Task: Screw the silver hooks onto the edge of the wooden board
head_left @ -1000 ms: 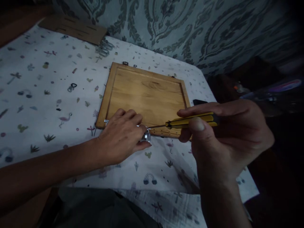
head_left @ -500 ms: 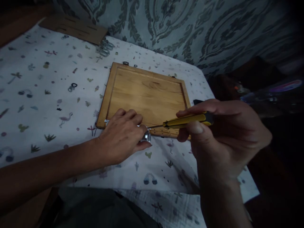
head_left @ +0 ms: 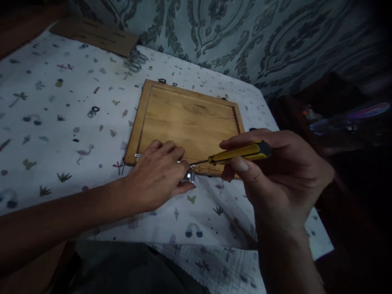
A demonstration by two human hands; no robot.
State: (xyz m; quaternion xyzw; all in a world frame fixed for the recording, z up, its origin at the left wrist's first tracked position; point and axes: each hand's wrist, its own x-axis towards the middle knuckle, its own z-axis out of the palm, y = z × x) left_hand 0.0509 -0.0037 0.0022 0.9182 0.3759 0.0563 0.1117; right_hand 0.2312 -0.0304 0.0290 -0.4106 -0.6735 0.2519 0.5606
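A wooden framed panel (head_left: 183, 118) lies on the table with small dark fittings on its far edge. On its near edge, my left hand (head_left: 156, 175) has its fingers closed over a shiny metal fitting (head_left: 189, 176), largely hidden by the fingers. A silvery end piece (head_left: 137, 157) shows at the panel's near left corner. In a thumb-and-finger grip, my right hand (head_left: 275, 175) holds a yellow and black screwdriver (head_left: 239, 152). The shaft points left, its tip meeting the metal by my left fingertips. Small dark holes dot the near edge right of it.
A printed white cloth (head_left: 61, 122) covers the table. A flat brown cardboard piece (head_left: 94, 36) lies at the back left, with clear looped objects (head_left: 135, 60) beside it. Patterned wallpaper (head_left: 208, 28) rises behind. A clear plastic bottle (head_left: 349, 118) appears at the right.
My right hand and the screwdriver handle have shifted slightly left, the handle turning a little and tilting up. My left hand and the panel have stayed in place.
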